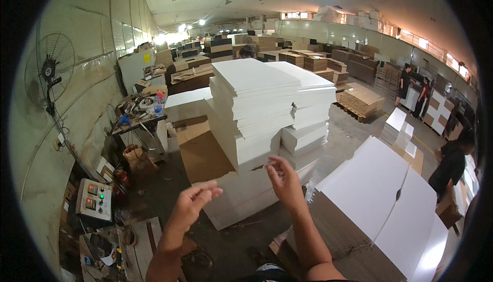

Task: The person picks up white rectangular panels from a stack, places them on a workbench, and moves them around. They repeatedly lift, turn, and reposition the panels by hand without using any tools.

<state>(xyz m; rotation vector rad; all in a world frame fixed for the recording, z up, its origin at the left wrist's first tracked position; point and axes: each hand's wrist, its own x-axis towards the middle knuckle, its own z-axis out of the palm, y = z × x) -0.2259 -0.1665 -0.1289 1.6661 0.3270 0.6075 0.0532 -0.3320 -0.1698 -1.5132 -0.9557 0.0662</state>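
Note:
My left hand (pixel 194 202) hangs in the air over the near side of a tall stack of white panels (pixel 241 112), its fingers half stretched and nothing in them. To its right, my right hand (pixel 283 178) is raised with thumb and fingers apart and curved, holding nothing. Both hands look apart from the panels. The stack has uneven layers and rests partly on brown board (pixel 203 153). Nearest my right forearm lies a second, wide pile of white panels (pixel 359 189), with a dark gap between its top sheets.
On the left are a control box (pixel 94 200) with lit displays, a wall fan (pixel 49 71), a red fire extinguisher (pixel 122 177) and a cluttered workbench (pixel 141 115). People stand at the right, one in black (pixel 452 166) close to the wide pile. Pallets of brown board (pixel 359 98) lie farther back.

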